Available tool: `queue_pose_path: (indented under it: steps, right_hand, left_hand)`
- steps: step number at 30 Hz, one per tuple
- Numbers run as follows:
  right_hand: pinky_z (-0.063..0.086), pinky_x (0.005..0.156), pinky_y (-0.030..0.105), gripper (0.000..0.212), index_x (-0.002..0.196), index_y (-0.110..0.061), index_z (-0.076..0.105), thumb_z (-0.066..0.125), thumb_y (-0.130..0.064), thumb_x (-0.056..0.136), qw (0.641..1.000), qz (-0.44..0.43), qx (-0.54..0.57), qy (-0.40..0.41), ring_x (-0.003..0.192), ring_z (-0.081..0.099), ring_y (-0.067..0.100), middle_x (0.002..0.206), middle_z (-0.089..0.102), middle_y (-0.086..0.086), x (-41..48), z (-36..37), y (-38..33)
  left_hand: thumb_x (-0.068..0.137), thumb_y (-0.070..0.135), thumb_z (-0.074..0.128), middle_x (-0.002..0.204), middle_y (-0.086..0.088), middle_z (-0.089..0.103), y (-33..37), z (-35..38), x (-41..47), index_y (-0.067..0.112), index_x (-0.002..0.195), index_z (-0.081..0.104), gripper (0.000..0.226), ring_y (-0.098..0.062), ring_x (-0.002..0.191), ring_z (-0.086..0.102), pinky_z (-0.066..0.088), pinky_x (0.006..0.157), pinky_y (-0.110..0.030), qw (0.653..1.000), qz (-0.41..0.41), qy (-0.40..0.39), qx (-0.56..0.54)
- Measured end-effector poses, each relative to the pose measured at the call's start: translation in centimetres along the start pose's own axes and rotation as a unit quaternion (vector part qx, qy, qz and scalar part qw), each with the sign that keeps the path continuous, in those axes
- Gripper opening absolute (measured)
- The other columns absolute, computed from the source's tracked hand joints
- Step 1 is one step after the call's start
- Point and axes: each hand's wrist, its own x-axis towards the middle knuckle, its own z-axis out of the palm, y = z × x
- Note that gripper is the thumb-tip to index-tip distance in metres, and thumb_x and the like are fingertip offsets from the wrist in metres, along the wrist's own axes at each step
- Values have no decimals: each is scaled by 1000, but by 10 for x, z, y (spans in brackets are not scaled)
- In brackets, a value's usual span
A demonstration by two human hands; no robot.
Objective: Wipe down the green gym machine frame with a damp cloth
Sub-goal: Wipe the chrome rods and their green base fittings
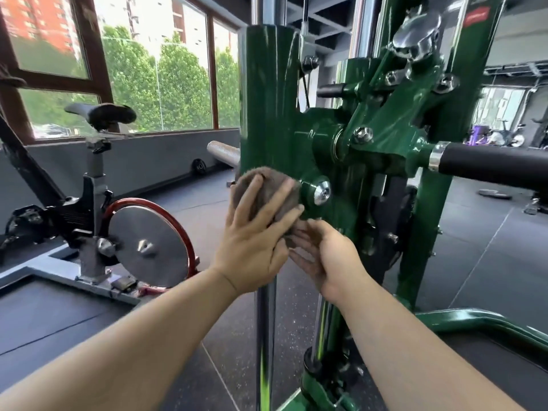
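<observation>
The glossy green painted steel frame of the gym machine [267,99] stands upright in the middle of the view, and your fuzzy grey-brown bunched cloth [261,188] is pressed against its left post, just left of a domed chrome bolt cap [322,191]. Your left hand [255,241] lies flat over the cloth with the fingers straight and spread, pushing rather than gripping. Your right hand [323,259] sits just below and to the right with its fingertips at the cloth's lower edge. I can't tell whether they pinch it or only touch it.

Only a flat palm holds the wad, so it could slide off the slick paint and drop down past the polished chrome guide rod [265,336] below your wrists. The pivot plates, bolt heads and gaps to the right of the cap are the bigger worry — a loose corner of cloth or a fingertip could snag there, and leaning on the arm with the black foam handle [489,167] might swing it.

To the left stands a black exercise bike with a steel flywheel [148,241], and far behind it a brown-framed window [166,78].
</observation>
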Motion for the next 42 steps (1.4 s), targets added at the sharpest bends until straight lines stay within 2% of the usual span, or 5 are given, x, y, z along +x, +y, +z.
queue_pose_path:
  steps: [10, 16, 24, 29, 42]
  right_hand:
    - [54, 69, 31, 30, 118, -15, 64, 57, -26, 91, 981, 132, 81, -113, 66, 65, 13, 85, 68, 4, -19, -39, 88]
    - [57, 63, 33, 28, 92, -20, 62, 50, 5, 95, 995, 14, 45, 86, 69, 67, 21, 83, 70, 8, -2, -35, 85]
    - [38, 113, 47, 44, 112, -50, 66, 55, -27, 76, 985, -100, -132, 46, 137, 46, 26, 144, 54, 4, -18, -10, 142]
    - [50, 100, 27, 61, 136, -43, 41, 54, 1, 96, 963, -223, -154, -16, 115, 60, -2, 122, 63, -24, -13, -11, 112]
    - [57, 75, 24, 45, 119, -31, 63, 36, 0, 101, 995, 4, -103, 16, 93, 69, 17, 103, 72, 3, -10, -25, 145]
  left_hand:
    - [78, 8, 56, 145, -4, 46, 37, 0, -93, 15, 130, 52, 52, -22, 140, 39, 37, 112, -37, 972, -26, -96, -212]
    - [88, 34, 60, 143, 18, 41, 30, -18, -110, 28, 132, 47, 46, -1, 133, 41, 32, 113, -25, 962, -152, -67, -216]
    - [90, 7, 66, 115, 10, 65, 37, 10, -98, 37, 117, 48, 44, -4, 102, 65, 53, 84, -20, 756, -502, -28, -420]
    - [98, -1, 48, 100, 8, 74, 31, 14, -104, 25, 105, 67, 33, -2, 92, 68, 56, 84, -20, 624, -578, -85, -519]
    - [98, -5, 44, 126, 9, 66, 51, 30, -144, 23, 137, 54, 49, -4, 119, 59, 44, 106, -25, 577, -592, -89, -556]
